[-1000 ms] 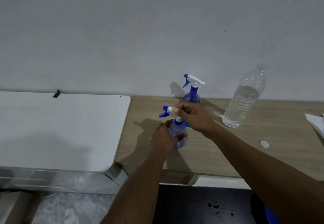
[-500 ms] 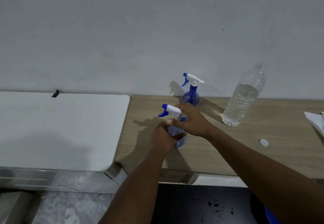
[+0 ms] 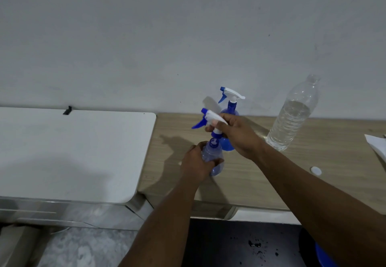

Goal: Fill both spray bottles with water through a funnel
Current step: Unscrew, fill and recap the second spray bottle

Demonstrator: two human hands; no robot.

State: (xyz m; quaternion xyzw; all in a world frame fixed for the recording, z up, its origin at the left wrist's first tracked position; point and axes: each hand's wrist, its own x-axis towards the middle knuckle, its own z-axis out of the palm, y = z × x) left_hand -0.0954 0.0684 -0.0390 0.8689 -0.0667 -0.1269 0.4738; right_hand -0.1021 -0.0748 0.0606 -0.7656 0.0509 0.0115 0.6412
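My left hand [image 3: 196,163] grips the body of a small translucent blue spray bottle [image 3: 213,155] standing on the wooden table [image 3: 261,175]. Its neck is uncovered. My right hand [image 3: 238,135] holds the white and blue trigger head [image 3: 210,119] just above that neck, lifted clear of it. A second blue spray bottle [image 3: 230,104] with its trigger head on stands behind, near the wall. A clear plastic water bottle [image 3: 292,118], uncapped and about two-thirds full, stands to the right. No funnel is in view.
A small white cap [image 3: 315,170] lies on the wooden table at the right. White paper [image 3: 378,147] lies at the right edge. A white tabletop [image 3: 69,152] adjoins on the left. Dark floor with wet spots shows below.
My right hand has lifted the trigger head up off the near spray bottle, leaving its neck uncovered. My left hand has kept its grip on the bottle body.
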